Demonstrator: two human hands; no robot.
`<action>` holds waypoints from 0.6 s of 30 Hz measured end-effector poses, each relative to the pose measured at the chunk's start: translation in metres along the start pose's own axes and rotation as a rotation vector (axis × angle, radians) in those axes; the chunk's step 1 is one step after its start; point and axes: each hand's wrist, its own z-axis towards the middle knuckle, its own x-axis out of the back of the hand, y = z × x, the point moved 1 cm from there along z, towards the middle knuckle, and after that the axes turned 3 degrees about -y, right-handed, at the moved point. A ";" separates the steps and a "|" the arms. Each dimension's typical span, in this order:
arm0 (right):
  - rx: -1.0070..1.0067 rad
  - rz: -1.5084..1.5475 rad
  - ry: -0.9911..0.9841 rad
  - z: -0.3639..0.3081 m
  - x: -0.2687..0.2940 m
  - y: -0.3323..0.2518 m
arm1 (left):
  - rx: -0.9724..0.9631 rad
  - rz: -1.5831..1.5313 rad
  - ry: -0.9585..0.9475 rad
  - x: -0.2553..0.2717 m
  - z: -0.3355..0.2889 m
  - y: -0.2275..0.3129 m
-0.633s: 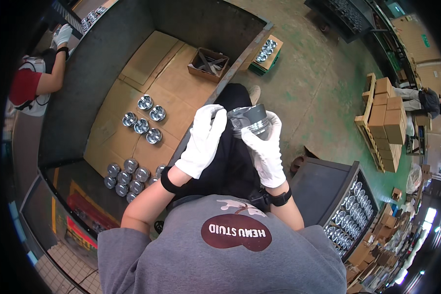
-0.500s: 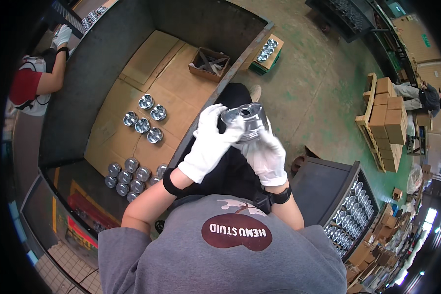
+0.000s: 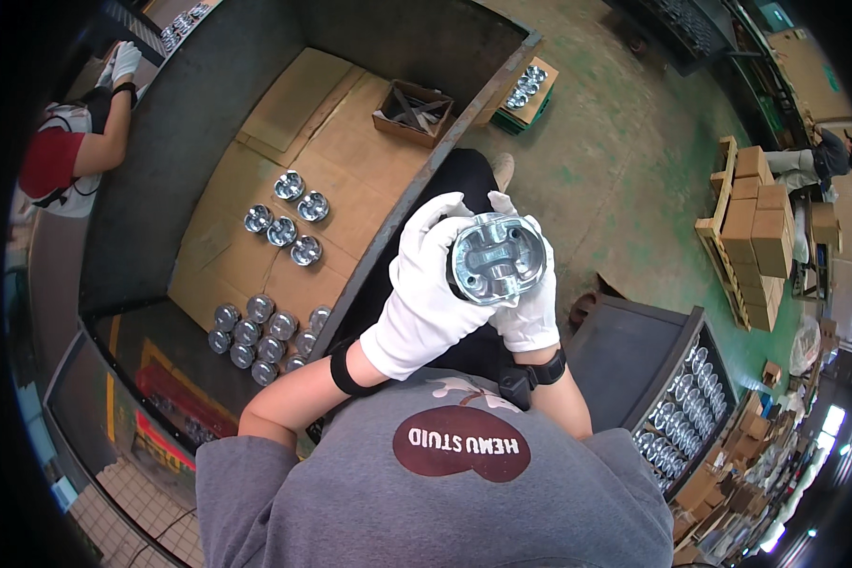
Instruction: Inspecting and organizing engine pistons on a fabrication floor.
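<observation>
A shiny metal piston [image 3: 498, 257] is held up in front of my chest, its hollow underside with the pin bosses turned upward. My left hand [image 3: 421, 293], in a white glove, grips its left side, with the thumb and fingers curled round the rim. From the right, my right hand [image 3: 536, 312], gloved alike, closes round the other side; some of its fingers are hidden behind the piston. To the left, several similar pistons [image 3: 281, 231] stand on a cardboard sheet [image 3: 350, 142]. Closer to me, another group of pistons [image 3: 246, 331] stands with flat tops up.
Dark metal walls [image 3: 180, 123] surround the cardboard, where a small box [image 3: 402, 134] holds metal pieces. At right stands a grey cabinet [image 3: 625, 346] with rows of pistons. Beyond are stacked cartons [image 3: 757, 227] on a pallet. Co-workers [image 3: 52, 166] are at far left and far right.
The piston has turned from a tilted side view to underside up. Both hands have shifted their hold, the right now closed round its right side. The view has shifted slightly.
</observation>
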 end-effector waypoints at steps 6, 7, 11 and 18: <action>-0.081 -0.041 -0.115 0.001 -0.012 0.009 | 0.003 0.006 0.011 0.009 -0.004 -0.005; -0.079 -0.055 -0.108 0.002 -0.012 0.011 | 0.004 0.030 0.002 0.012 -0.006 -0.007; -0.067 -0.155 -0.045 0.006 -0.026 0.030 | 0.107 -0.033 0.046 0.029 -0.013 -0.012; -0.263 -0.482 -0.340 0.015 -0.053 0.074 | 0.120 0.181 0.095 0.092 -0.037 -0.026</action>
